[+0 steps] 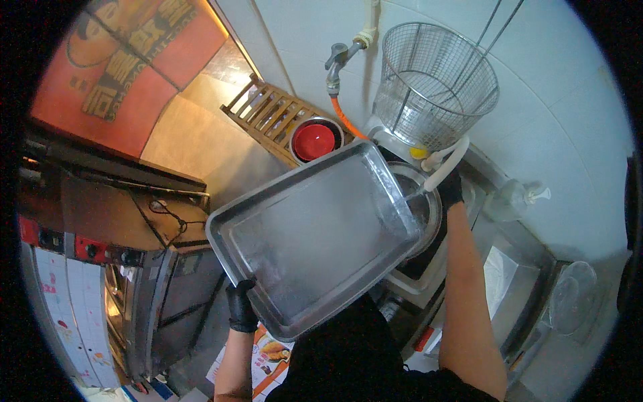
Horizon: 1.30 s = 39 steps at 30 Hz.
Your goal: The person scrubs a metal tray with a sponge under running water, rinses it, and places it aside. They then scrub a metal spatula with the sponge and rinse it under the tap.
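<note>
In my black-gloved left hand (242, 305) is the near left edge of a large rectangular metal tray (311, 236). The tray is held at a slant over the sink (412, 284), with its inside facing up. Water runs from a pale spout (447, 163) onto the tray's right end. Beneath that end shows part of a round metal pot (433, 221), mostly covered by the tray. My right hand (450, 190), also in a black glove, is beside the pot's rim, just behind the spout. Its fingers are hidden, so what it touches cannot be made out.
A wire-mesh fryer basket (437, 85) stands behind the sink, near a wall tap (337, 63) with an orange hose (346, 119). A red bowl (314, 142) rests by a wooden slatted rack (281, 113). At right is a pump bottle (512, 200); at left, metal kitchen equipment (183, 291).
</note>
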Motion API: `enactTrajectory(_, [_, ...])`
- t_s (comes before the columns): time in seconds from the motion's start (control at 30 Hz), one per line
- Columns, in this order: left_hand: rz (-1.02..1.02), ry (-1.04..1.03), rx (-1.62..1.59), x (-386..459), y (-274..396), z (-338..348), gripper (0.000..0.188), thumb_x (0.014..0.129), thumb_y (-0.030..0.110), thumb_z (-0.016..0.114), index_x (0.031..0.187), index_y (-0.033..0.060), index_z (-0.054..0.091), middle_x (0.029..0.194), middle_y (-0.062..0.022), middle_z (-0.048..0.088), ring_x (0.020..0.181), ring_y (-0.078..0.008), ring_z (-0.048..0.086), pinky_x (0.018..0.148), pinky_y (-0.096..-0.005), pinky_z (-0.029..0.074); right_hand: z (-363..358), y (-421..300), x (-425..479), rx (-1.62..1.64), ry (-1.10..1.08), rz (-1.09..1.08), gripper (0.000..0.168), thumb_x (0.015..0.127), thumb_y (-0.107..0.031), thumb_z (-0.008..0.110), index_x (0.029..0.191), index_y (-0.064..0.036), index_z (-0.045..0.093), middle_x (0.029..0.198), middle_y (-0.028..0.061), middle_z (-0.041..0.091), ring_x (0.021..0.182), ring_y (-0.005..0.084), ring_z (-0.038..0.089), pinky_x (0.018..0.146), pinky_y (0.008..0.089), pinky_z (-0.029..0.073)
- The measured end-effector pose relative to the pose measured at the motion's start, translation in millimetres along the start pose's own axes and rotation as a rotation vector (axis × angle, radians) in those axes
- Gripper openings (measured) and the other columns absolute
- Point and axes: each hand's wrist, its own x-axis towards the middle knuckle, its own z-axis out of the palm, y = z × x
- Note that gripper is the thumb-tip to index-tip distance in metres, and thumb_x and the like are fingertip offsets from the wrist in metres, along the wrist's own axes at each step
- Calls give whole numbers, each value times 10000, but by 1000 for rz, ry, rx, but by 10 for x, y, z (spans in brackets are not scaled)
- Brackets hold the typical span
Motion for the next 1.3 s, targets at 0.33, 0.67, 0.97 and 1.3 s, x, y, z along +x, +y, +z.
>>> enactTrajectory(0.33, [143, -26, -97, -308, -5, 62, 260, 773, 192, 535, 994, 56, 531, 926, -73, 545, 886, -220, 506, 793, -339, 397, -122, 225, 263, 310, -165, 80, 302, 767, -45, 570, 1060, -8, 507, 990, 117, 548, 916, 219, 537, 776, 336, 460])
enactTrajectory(0.67, [463, -112, -50, -720, 52, 124, 331, 827, 211, 530, 1093, 18, 491, 1083, -88, 522, 946, -230, 507, 806, -350, 415, 109, 337, -485, -137, 232, 122, 263, 815, -154, 522, 1053, -42, 505, 858, 68, 549, 749, 177, 519, 679, 294, 433])
enactTrajectory(0.97, [864, 87, 355, -957, -32, -111, 350, 814, 201, 564, 1093, 3, 489, 1075, -101, 527, 949, -230, 495, 800, -352, 413, 1272, 457, -2459, 644, -270, 592, 387, 826, -187, 505, 1181, -112, 371, 940, 62, 540, 739, 175, 559, 616, 318, 485])
enactTrajectory(1.3, [1006, -34, 495, -1190, -426, -482, 282, 841, 166, 526, 1102, 59, 517, 1102, -89, 511, 942, -204, 481, 780, -330, 410, 1814, 464, -2564, 894, -326, 609, 201, 799, -107, 508, 999, -85, 522, 819, 37, 561, 700, 218, 572, 618, 348, 512])
